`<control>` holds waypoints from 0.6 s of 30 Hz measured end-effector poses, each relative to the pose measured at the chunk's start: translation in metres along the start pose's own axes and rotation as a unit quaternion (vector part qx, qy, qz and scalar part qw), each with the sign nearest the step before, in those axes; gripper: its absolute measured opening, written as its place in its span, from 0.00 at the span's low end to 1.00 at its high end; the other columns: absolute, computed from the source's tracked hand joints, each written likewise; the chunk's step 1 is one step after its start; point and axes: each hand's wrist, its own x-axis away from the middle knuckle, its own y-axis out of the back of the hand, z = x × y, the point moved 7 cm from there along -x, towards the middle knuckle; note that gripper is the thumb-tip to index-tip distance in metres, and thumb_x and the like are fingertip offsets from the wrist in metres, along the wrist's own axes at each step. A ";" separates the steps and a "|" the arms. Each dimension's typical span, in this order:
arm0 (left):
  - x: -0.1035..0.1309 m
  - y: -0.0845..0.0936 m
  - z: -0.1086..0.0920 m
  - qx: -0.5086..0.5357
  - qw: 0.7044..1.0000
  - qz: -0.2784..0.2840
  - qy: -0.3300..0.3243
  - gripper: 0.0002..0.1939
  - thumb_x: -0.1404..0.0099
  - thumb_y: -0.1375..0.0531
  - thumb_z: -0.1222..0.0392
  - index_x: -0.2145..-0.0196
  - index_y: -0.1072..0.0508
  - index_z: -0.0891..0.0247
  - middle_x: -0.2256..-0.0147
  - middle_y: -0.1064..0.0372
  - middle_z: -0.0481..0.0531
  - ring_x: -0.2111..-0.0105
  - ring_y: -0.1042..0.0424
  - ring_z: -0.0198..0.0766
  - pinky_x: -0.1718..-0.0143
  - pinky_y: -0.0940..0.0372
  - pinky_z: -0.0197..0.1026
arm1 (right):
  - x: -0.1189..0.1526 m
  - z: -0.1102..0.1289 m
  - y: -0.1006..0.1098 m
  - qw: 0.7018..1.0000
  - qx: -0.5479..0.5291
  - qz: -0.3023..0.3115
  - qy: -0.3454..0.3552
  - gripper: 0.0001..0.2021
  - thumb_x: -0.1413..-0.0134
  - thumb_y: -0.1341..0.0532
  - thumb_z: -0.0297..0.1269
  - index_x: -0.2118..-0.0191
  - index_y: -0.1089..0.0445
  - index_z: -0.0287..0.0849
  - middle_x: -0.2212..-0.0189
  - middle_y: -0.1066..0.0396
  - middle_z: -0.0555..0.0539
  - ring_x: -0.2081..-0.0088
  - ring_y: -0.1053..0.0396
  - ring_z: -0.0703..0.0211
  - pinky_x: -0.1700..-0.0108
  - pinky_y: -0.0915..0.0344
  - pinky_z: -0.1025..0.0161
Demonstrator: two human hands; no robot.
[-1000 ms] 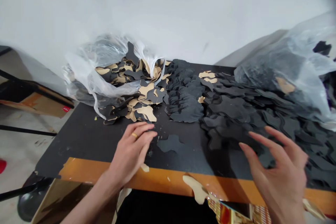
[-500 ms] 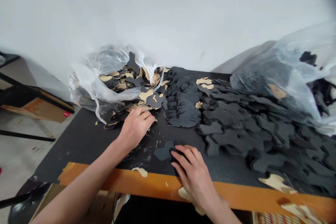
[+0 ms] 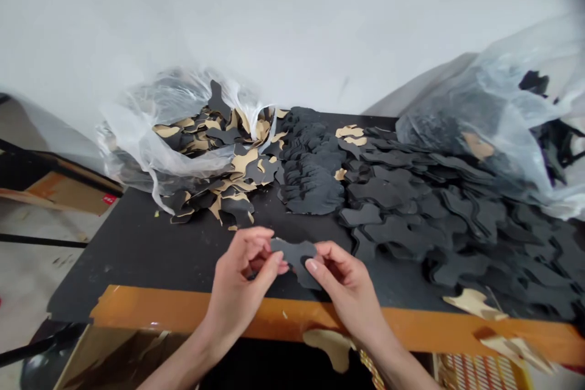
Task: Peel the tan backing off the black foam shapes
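A dark irregular cut-out piece [image 3: 297, 259] is held just above the front of the black table top, between my two hands. My left hand [image 3: 247, 271] is closed on its left end, thumb in front and fingers behind. At the right edge, my right hand [image 3: 345, 277] pinches the piece between thumb and fingers. Beyond them stands a tight row of stacked dark pieces [image 3: 313, 189]. Behind my left hand lies a loose heap of black pieces with tan backing [image 3: 233, 195], spilling from a clear plastic bag [image 3: 178, 161].
Many stacked dark pieces [image 3: 402, 225] cover the table's right side, beside another plastic bag [image 3: 479, 116]. Orange tape [image 3: 155, 308] runs along the front edge. Tan scraps, one a curved scrap [image 3: 331, 344], hang or lie there. A patterned basket [image 3: 484, 372] is below right.
My left hand has come from the heap toward me and now grips the dark piece. My right hand has lifted that piece off the table. The tan scrap near the tape is gone from its spot.
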 end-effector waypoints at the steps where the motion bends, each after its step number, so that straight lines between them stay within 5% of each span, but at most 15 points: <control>1: 0.004 -0.003 0.005 -0.003 0.999 0.031 0.028 0.10 0.37 0.38 0.61 0.57 0.30 0.58 0.69 0.31 0.43 0.72 0.25 0.33 0.66 0.23 0.39 | 0.000 -0.002 -0.001 0.999 -0.017 0.003 -0.028 0.12 0.40 0.38 0.46 0.62 0.29 0.42 0.73 0.30 0.51 0.70 0.31 0.63 0.67 0.29 0.67; 5: 0.002 -0.006 0.011 -0.097 0.975 0.156 0.126 0.08 0.37 0.39 0.57 0.60 0.25 0.61 0.66 0.27 0.47 0.68 0.28 0.35 0.62 0.29 0.39 | 0.004 -0.008 0.000 0.996 -0.015 0.029 -0.081 0.15 0.42 0.37 0.48 0.67 0.30 0.40 0.77 0.38 0.54 0.77 0.41 0.68 0.76 0.37 0.71; 10: -0.004 -0.013 0.010 -0.151 0.929 0.284 0.183 0.09 0.37 0.39 0.56 0.66 0.21 0.63 0.73 0.28 0.46 0.71 0.33 0.34 0.68 0.39 0.35 | 0.011 -0.007 -0.003 0.991 0.059 0.091 -0.078 0.13 0.41 0.38 0.45 0.69 0.31 0.40 0.78 0.40 0.55 0.76 0.44 0.68 0.75 0.43 0.71; 18: 0.000 -0.021 0.014 -0.184 0.888 0.384 0.171 0.08 0.41 0.38 0.59 0.69 0.19 0.64 0.73 0.25 0.47 0.71 0.32 0.35 0.70 0.41 0.34 | 0.018 -0.001 -0.004 0.978 0.144 0.145 -0.046 0.07 0.41 0.39 0.34 0.71 0.30 0.40 0.77 0.35 0.54 0.74 0.41 0.66 0.71 0.45 0.69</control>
